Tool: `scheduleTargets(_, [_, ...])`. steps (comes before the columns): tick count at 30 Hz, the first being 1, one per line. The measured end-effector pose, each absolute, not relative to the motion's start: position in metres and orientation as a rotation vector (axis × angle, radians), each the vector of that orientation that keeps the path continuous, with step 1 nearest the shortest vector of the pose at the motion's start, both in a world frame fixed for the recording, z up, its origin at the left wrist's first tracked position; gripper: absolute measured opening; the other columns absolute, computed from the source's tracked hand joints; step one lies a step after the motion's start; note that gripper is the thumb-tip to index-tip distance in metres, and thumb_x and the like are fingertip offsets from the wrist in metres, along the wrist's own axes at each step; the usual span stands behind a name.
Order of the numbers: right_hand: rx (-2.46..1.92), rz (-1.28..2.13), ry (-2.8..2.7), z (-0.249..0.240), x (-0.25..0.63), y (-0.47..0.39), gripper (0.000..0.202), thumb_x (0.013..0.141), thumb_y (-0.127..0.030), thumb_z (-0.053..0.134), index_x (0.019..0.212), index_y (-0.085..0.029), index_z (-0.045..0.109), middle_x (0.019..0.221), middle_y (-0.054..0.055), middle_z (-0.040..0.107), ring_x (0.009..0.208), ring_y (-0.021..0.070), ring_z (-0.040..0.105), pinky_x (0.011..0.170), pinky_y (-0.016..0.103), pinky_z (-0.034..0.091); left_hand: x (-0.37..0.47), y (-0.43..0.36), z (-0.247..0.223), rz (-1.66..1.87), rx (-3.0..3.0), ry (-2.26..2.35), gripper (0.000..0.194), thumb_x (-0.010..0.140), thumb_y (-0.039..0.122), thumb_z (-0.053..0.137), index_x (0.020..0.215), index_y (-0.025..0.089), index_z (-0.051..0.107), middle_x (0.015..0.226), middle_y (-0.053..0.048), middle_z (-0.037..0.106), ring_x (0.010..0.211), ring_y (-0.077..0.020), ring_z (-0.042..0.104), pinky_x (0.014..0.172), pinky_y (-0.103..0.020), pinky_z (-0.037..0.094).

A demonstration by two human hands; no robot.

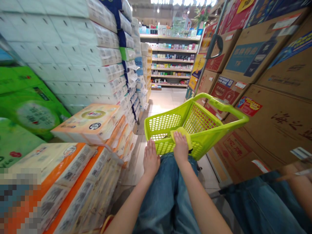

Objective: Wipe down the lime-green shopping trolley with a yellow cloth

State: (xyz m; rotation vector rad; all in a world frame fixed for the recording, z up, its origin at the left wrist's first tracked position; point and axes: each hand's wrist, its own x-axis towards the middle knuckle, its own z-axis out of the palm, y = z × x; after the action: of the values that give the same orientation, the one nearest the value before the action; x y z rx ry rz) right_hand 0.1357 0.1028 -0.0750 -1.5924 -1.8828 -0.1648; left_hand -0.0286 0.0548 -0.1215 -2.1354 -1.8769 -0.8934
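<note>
Denim-clad legs face a lime-green shopping cart; left hand, fingers extended, touches its rim; right hand lies open-fingered on yellow cloth.

single head-worn view, looking forward and steeply down over the lap, hands close, aisle shelves far ahead

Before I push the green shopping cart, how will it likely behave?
The green shopping cart should hold its shape, since its walls look like molded plastic. Its many openings suggest it's fairly light for its size. It may roll readily: what looks like a small wheel shows underneath.
</note>
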Motion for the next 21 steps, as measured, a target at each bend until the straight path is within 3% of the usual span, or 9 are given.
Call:
scheduleTargets(6, [-1.378,-0.047,-2.087,-0.083,0.071,0.092,0.064,0.080,0.003,0.036,0.141,-0.012,0.050,0.146,0.009,0.052,0.139,0.0206,0.043,0.119,0.041,0.029,-0.030,0.056,-0.124,-0.831,-2.120,-1.873,0.087,0.086,0.014,0.047,0.156,0.009,-0.005,0.162,-0.018,0.020,0.151,-0.0258,0.017,0.120,-0.046,0.027])
scheduleTargets(9, [-1.343,-0.054,-2.136,-0.078,0.105,0.095,0.070,0.075,0.006,0.035,0.140,-0.014,0.052,0.145,0.007,0.054,0.139,0.0171,0.043,0.118,0.039,0.031,-0.031,0.055,-0.123,-0.824,-2.132,-1.876,0.087,0.084,0.014,0.048,0.156,0.008,-0.001,0.162,-0.018,0.019,0.151,-0.0255,0.016,0.121,-0.045,0.026])
scheduleTargets(16, [-1.590,-0.184,-1.886,-0.069,0.191,0.104,0.078,0.067,0.008,0.038,0.141,-0.014,0.050,0.145,0.009,0.053,0.140,0.0192,0.042,0.120,0.044,0.026,-0.029,0.053,-0.119,-0.887,-2.145,-1.872,0.089,0.084,0.014,0.051,0.156,0.008,0.000,0.163,-0.018,0.017,0.151,-0.0264,0.016,0.121,-0.046,0.026])
scheduleTargets(21, [-1.625,-0.117,-1.922,-0.076,0.119,0.093,0.072,0.072,0.007,0.037,0.141,-0.009,0.049,0.147,0.012,0.050,0.142,0.0211,0.039,0.121,0.042,0.025,-0.028,0.056,-0.123,-0.896,-2.133,-1.882,0.089,0.084,0.014,0.050,0.156,0.009,-0.004,0.163,-0.018,0.018,0.151,-0.0265,0.016,0.121,-0.047,0.027])
